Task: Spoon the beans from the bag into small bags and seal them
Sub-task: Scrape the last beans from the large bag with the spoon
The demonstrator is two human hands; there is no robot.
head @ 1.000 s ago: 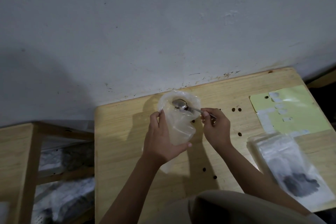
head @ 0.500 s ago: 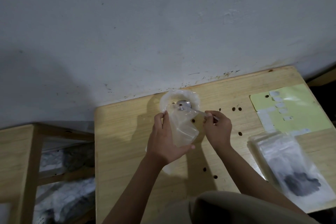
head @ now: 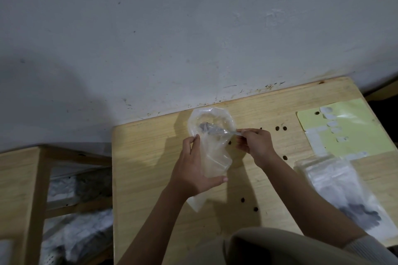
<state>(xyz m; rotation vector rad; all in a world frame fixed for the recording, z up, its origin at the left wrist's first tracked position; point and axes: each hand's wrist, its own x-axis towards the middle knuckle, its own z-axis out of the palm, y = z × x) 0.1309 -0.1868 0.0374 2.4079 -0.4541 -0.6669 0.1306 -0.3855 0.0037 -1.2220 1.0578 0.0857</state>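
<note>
Pinching spoon (head: pixel 212 130) (inside small bag (head: pixel 212 150)), right fingers (head: pixel 244 134)

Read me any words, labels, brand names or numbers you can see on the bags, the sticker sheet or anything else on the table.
None can be read.
Yellow-green sheet: its white stickers show no legible print.
Bag with beans at the right: no readable label.
Clear bag in the left hand and spoon in the right hand: no markings visible.
</note>
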